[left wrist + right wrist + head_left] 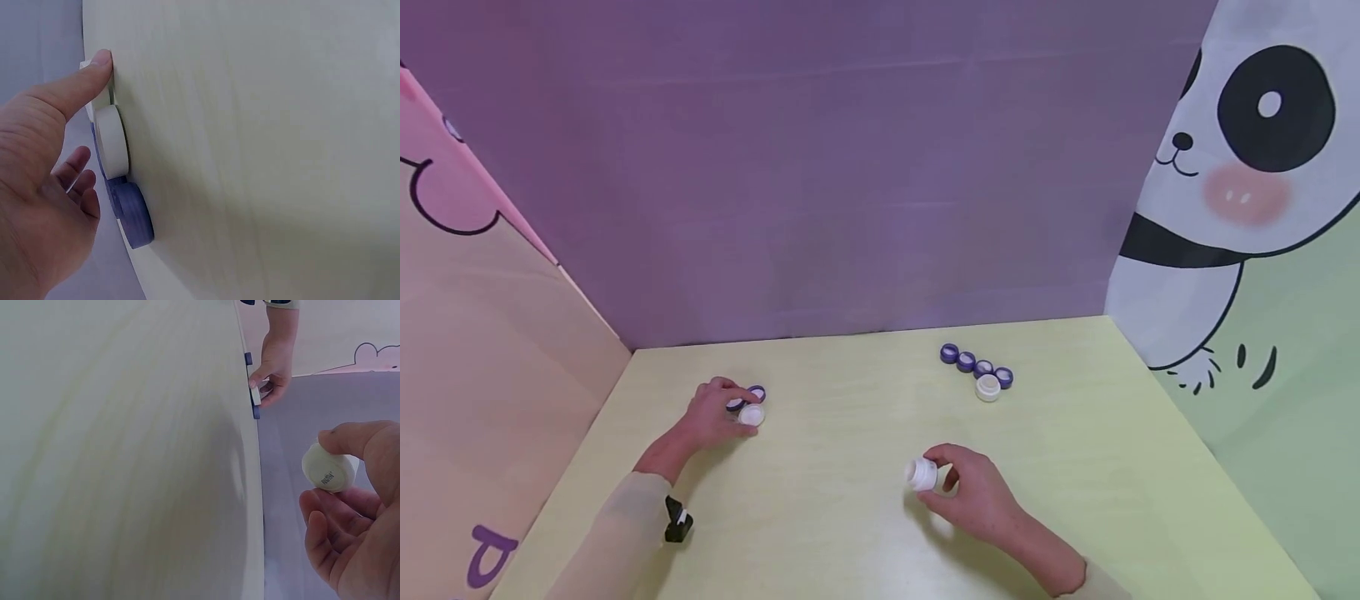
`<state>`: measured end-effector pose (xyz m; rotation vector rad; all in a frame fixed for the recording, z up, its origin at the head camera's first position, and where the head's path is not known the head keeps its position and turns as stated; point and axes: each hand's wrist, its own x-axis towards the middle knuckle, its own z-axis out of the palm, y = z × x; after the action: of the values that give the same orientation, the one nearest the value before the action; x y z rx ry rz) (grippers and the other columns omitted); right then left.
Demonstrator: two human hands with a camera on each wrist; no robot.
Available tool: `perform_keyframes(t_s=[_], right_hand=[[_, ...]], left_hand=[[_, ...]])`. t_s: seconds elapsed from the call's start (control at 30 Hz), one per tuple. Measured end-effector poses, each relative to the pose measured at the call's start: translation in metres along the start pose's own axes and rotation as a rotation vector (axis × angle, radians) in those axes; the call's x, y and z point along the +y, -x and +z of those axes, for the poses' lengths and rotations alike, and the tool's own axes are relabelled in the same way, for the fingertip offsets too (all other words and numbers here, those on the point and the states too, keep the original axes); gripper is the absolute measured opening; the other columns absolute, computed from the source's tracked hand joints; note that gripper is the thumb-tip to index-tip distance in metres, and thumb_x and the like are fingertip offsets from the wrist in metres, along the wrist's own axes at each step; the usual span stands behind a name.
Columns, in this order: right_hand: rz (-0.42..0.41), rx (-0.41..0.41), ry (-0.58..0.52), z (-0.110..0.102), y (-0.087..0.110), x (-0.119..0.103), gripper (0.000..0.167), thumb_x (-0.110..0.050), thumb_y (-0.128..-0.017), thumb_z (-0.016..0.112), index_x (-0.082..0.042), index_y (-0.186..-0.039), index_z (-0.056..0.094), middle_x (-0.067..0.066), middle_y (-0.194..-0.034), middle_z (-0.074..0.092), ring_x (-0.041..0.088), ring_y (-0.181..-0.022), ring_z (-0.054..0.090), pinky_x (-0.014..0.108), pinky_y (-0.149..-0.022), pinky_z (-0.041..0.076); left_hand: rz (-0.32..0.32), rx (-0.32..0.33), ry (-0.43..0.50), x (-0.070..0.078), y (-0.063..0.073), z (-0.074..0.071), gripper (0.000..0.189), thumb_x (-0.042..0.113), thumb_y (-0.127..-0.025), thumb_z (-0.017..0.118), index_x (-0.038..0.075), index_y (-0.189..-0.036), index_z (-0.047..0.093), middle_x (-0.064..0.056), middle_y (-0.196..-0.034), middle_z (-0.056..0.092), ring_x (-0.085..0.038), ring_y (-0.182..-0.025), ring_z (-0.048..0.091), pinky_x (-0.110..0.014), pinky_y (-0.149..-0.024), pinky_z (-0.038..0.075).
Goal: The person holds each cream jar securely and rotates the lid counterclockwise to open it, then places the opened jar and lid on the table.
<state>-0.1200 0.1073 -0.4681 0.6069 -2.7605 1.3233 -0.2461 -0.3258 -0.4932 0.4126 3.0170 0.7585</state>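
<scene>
My right hand [973, 496] holds a small white plastic bottle [922, 474] above the table, tilted so its threaded neck points left. Its base with small dark print [328, 478] faces the right wrist camera, between the thumb and fingers. My left hand [713, 414] is down at the table's left side, its thumb and index finger spread around a white round cap [751, 416]. Beside that cap lie purple caps [757, 392], partly covered by the index finger. The left wrist view shows the thumb against a white edge, above the white cap [111, 142] and a purple cap [136, 215].
Several purple round caps [966, 362] form a slanting row at the back right of the pale table [835, 433]. A white cap [988, 387] sits against the row's near end. A purple wall [850, 167] stands behind, with printed panels on both sides.
</scene>
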Motion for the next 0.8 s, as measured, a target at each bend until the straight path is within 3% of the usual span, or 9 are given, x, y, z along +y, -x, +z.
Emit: perform_keyframes(t_s=[0.27,0.57,0.8], right_hand=[[0.021,-0.001,0.015,-0.001,0.001,-0.001,0.038,-0.008,-0.074,0.082,-0.014,-0.106,0.063,-0.009,-0.097,0.062,0.015,-0.071,0.06,0.024,-0.058,0.047],[0.083,0.072,-0.001,-0.007,0.0,0.003,0.041,-0.007,-0.075,0.081,-0.012,-0.11,0.059,-0.005,-0.097,0.06,0.009,-0.067,0.058,0.024,-0.056,0.047],[0.034,0.142,-0.007,-0.02,-0.005,0.01,0.046,0.0,-0.074,0.08,-0.006,-0.117,0.064,-0.001,-0.106,0.064,0.009,-0.072,0.059,0.024,-0.059,0.047]], left_hand=[[-0.025,-0.032,-0.015,0.0,-0.001,-0.001,0.042,0.027,-0.07,0.089,0.015,-0.107,0.073,-0.025,-0.122,0.047,-0.044,-0.109,0.038,-0.059,-0.084,0.035],[-0.025,-0.01,-0.009,0.004,0.0,-0.002,0.046,0.024,-0.07,0.089,0.012,-0.112,0.072,-0.025,-0.127,0.047,-0.045,-0.113,0.036,-0.061,-0.088,0.032],[-0.032,0.017,-0.058,0.008,0.007,0.001,0.044,0.022,-0.071,0.088,0.012,-0.111,0.071,-0.026,-0.128,0.047,-0.047,-0.114,0.037,-0.063,-0.091,0.03]])
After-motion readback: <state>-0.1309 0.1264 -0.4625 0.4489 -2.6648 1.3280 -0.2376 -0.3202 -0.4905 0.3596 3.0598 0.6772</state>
